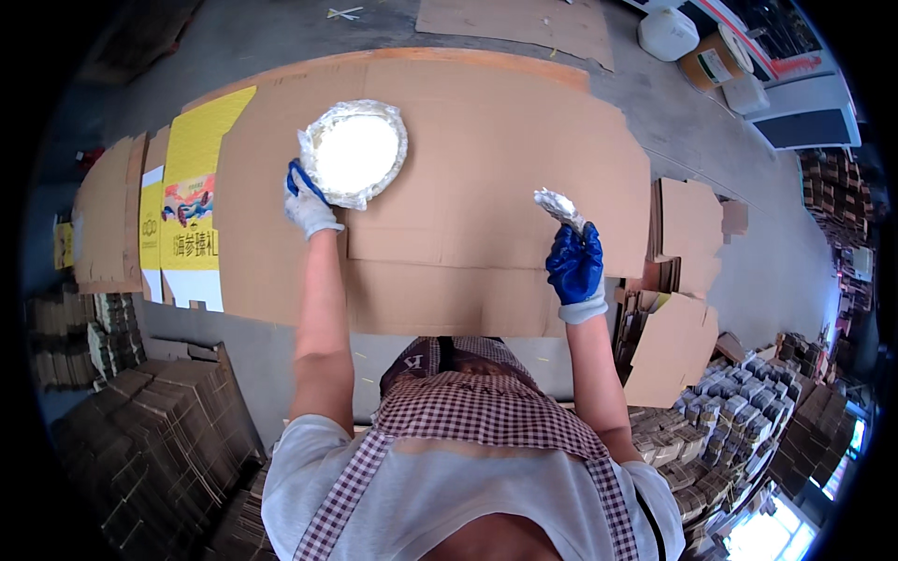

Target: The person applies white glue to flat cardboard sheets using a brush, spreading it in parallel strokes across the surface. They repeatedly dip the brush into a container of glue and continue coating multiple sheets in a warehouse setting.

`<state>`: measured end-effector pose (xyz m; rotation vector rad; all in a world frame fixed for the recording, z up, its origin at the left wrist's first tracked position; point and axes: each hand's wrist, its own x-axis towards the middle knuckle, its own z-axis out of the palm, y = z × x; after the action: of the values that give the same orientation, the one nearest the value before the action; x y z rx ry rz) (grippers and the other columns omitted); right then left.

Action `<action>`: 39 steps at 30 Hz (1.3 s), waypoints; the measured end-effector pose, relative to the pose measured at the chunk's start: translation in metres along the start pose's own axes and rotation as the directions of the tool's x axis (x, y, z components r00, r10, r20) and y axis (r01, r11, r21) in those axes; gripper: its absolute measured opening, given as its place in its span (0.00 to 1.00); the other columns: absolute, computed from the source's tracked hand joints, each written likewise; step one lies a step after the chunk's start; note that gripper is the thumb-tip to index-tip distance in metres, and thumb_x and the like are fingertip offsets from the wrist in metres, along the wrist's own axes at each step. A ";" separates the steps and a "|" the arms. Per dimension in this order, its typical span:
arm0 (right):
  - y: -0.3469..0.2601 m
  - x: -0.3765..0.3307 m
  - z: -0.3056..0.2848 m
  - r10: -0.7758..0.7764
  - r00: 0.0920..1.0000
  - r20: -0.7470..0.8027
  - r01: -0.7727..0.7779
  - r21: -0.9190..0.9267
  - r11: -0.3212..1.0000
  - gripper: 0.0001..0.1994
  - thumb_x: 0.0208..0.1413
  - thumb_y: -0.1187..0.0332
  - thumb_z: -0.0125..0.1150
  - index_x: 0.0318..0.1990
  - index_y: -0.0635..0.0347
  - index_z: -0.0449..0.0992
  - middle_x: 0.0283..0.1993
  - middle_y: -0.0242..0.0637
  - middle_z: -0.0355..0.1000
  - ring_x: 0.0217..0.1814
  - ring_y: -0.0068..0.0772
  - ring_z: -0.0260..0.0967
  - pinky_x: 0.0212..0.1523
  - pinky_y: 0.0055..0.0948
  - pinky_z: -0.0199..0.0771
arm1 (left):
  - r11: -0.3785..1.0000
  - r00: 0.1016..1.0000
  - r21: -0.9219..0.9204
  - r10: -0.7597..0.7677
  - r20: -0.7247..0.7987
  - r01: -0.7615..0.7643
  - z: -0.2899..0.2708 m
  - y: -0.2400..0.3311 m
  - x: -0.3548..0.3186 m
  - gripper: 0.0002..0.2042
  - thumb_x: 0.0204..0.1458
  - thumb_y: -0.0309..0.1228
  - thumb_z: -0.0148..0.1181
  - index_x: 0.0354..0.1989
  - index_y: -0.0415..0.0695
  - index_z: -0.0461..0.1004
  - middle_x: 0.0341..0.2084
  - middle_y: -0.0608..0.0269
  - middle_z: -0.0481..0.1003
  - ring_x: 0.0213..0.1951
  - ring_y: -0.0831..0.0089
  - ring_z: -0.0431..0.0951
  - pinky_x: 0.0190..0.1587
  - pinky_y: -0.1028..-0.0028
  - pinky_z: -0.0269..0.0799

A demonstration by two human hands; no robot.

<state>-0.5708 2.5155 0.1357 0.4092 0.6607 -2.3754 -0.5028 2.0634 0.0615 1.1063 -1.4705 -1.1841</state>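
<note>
My left hand (311, 201), in a white and blue work glove, grips the near left rim of a round bowl (400, 140). Clear crinkled plastic lines the bowl's rim, and bright white paste fills it. To the right, my right hand (576, 266), in a blue-coated glove, is closed round a short tool that looks like a brush (559, 204). White paste coats its tip, which points up and to the left, and its handle is hidden in my fist. A large brown cardboard sheet (449, 224) lies beneath both hands on the table.
Yellow printed cardboard (192, 187) lies at the table's left end. Cut cardboard pieces (673, 346) lean off its right side. Stacked flattened cartons (159, 449) stand at lower left, bundled cardboard parts (739, 402) at lower right. A white jug (668, 35) and a brown drum (716, 58) stand far right.
</note>
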 end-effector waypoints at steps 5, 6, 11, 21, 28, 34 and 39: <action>0.004 -0.002 0.011 -0.019 0.997 -0.072 0.015 -0.053 0.998 0.15 0.63 0.53 0.56 0.44 0.55 0.75 0.32 0.28 0.73 0.27 0.20 0.69 0.24 0.20 0.68 | 0.931 0.942 -0.192 -0.328 -0.072 0.309 -0.007 0.033 0.002 0.28 0.64 0.53 0.45 0.46 0.38 0.78 0.36 0.60 0.78 0.35 0.72 0.75 0.38 0.71 0.73; 0.006 -0.002 0.019 -0.021 0.996 -0.085 0.015 -0.063 0.998 0.16 0.63 0.53 0.56 0.43 0.56 0.75 0.30 0.27 0.72 0.25 0.19 0.67 0.23 0.19 0.67 | 0.920 0.942 -0.270 -0.319 -0.102 0.283 -0.012 0.046 -0.001 0.28 0.64 0.54 0.44 0.46 0.38 0.77 0.34 0.61 0.77 0.33 0.73 0.74 0.36 0.72 0.71; 0.028 0.022 0.054 -0.068 0.997 -0.024 0.067 -0.040 0.997 0.14 0.62 0.57 0.57 0.49 0.53 0.75 0.39 0.34 0.75 0.34 0.26 0.71 0.26 0.23 0.67 | 0.877 0.953 -0.390 -0.303 0.007 0.282 -0.048 0.044 -0.039 0.29 0.65 0.55 0.39 0.47 0.39 0.76 0.30 0.65 0.75 0.29 0.73 0.71 0.36 0.75 0.68; 0.020 0.064 0.054 -0.207 0.978 0.001 0.207 0.000 0.978 0.12 0.64 0.59 0.55 0.48 0.54 0.77 0.41 0.36 0.75 0.39 0.29 0.72 0.34 0.25 0.72 | 0.437 -0.085 -0.226 0.319 0.944 -0.871 0.013 0.073 -0.138 0.27 0.57 0.48 0.50 0.64 0.52 0.66 0.62 0.62 0.66 0.66 0.60 0.61 0.70 0.52 0.46; 0.073 0.088 0.030 -0.284 0.956 -0.077 0.291 0.116 0.950 0.13 0.61 0.59 0.58 0.51 0.49 0.75 0.52 0.28 0.75 0.58 0.28 0.71 0.66 0.57 0.63 | 0.402 -0.226 -0.322 0.268 0.937 -0.857 0.028 0.053 -0.132 0.28 0.57 0.48 0.52 0.65 0.52 0.64 0.63 0.62 0.65 0.67 0.62 0.60 0.70 0.50 0.45; 0.108 0.124 0.030 -0.310 0.950 -0.027 0.310 0.149 0.939 0.21 0.62 0.57 0.57 0.61 0.50 0.67 0.62 0.35 0.68 0.64 0.37 0.65 0.65 0.56 0.64 | 0.379 -0.237 -0.324 0.259 0.936 -0.867 0.031 0.057 -0.129 0.28 0.55 0.49 0.56 0.62 0.50 0.69 0.61 0.60 0.68 0.65 0.61 0.62 0.69 0.49 0.47; 0.116 0.133 0.027 -0.327 0.945 -0.009 0.326 0.119 0.938 0.23 0.65 0.57 0.54 0.63 0.55 0.63 0.63 0.42 0.65 0.65 0.43 0.63 0.66 0.52 0.65 | 0.384 -0.255 -0.325 0.224 0.941 -0.864 0.033 0.056 -0.127 0.27 0.57 0.49 0.53 0.62 0.48 0.69 0.61 0.60 0.68 0.65 0.61 0.63 0.70 0.49 0.47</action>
<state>-0.5991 2.3566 0.0582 0.3589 0.6225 -2.7414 -0.5184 2.2007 0.0978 -0.7059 -3.0095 -0.5194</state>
